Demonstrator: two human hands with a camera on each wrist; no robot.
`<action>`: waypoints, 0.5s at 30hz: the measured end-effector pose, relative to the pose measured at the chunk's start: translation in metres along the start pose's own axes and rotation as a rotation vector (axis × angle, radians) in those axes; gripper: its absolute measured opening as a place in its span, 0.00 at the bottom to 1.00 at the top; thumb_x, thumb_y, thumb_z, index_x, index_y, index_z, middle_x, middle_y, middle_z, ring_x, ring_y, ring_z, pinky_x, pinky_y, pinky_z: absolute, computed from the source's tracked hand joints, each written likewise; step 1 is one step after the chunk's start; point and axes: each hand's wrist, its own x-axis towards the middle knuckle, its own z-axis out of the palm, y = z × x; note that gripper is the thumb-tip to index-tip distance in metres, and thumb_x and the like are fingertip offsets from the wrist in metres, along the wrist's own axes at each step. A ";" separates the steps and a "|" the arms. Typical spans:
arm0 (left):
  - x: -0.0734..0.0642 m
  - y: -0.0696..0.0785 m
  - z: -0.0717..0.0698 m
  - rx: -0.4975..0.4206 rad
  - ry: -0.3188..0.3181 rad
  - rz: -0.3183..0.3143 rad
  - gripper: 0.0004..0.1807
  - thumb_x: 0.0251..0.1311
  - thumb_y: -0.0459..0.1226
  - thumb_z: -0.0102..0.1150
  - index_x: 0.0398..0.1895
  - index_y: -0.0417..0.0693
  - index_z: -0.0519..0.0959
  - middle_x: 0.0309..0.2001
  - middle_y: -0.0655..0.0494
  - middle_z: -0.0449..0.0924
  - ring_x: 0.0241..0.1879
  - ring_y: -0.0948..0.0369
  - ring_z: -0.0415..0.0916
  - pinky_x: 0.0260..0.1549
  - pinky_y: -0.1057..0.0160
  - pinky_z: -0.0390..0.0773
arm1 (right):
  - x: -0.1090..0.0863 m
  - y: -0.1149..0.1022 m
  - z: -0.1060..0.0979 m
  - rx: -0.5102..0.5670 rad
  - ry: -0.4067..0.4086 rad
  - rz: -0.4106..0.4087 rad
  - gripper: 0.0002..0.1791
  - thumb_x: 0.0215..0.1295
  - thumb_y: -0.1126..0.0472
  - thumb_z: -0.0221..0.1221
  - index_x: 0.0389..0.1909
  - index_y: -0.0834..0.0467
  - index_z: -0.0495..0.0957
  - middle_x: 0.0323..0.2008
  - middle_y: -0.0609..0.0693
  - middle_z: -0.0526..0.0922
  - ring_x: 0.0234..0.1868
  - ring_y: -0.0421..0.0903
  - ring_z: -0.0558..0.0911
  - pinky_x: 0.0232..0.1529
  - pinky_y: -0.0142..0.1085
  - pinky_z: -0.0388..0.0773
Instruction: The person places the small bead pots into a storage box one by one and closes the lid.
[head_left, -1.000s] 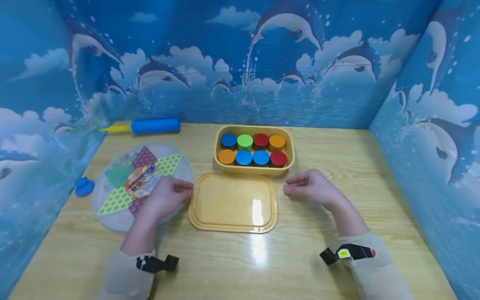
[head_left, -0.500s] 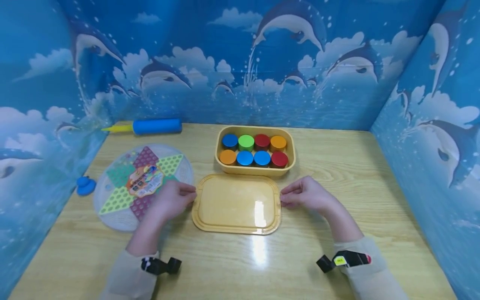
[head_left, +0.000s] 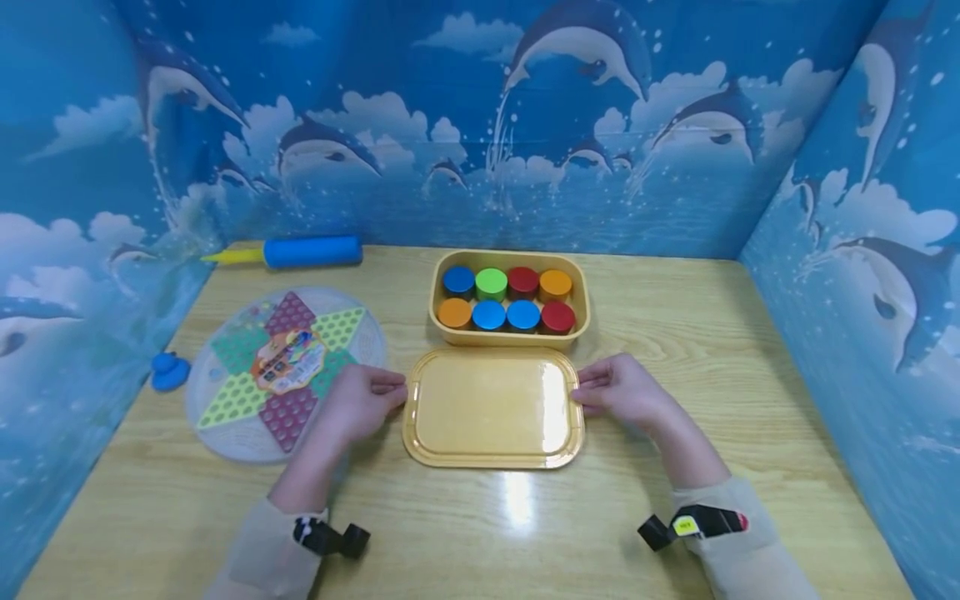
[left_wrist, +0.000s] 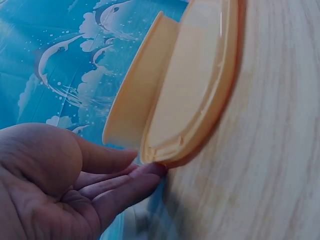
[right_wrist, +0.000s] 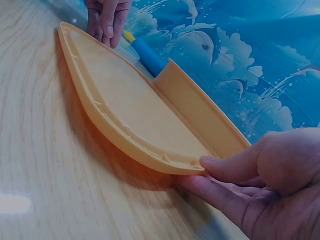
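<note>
A tan plastic lid (head_left: 491,408) lies between both hands, in front of a matching open box (head_left: 510,339) that holds several colored round-lidded tubs (head_left: 489,315). At the lid's left edge is my left hand (head_left: 362,402), fingertips under the rim and thumb close at the corner; contact of the thumb is hard to make out. My right hand (head_left: 622,387) pinches the right edge, thumb on top and fingers beneath, as the right wrist view shows. Both wrist views show shadow below the lid's near rim, so it appears slightly raised from the table there.
A round star-patterned game board (head_left: 288,417) lies left, partly beneath the left forearm. Beside it sits a blue duck toy (head_left: 169,372). A blue hand pump (head_left: 311,251) with a yellow nozzle lies at the back. Dolphin-printed cloth (head_left: 420,125) walls in the wooden table (head_left: 450,533).
The lid has shifted to the right, and my left hand has moved right with it. My right hand has come in from beside the lid and taken hold of its right edge.
</note>
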 end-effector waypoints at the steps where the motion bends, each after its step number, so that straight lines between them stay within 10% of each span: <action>1: 0.000 0.000 0.001 -0.019 0.002 -0.006 0.17 0.73 0.38 0.66 0.58 0.39 0.84 0.55 0.41 0.86 0.57 0.46 0.84 0.59 0.46 0.84 | -0.001 0.000 -0.001 0.021 0.007 -0.001 0.23 0.69 0.73 0.67 0.60 0.79 0.76 0.45 0.64 0.87 0.43 0.51 0.89 0.45 0.43 0.91; 15: 0.002 -0.003 0.003 -0.277 -0.003 -0.039 0.18 0.73 0.34 0.65 0.60 0.33 0.81 0.53 0.37 0.86 0.44 0.54 0.88 0.43 0.61 0.90 | -0.008 -0.001 -0.006 0.127 0.056 -0.008 0.13 0.71 0.73 0.66 0.51 0.78 0.81 0.38 0.64 0.89 0.35 0.49 0.91 0.42 0.43 0.91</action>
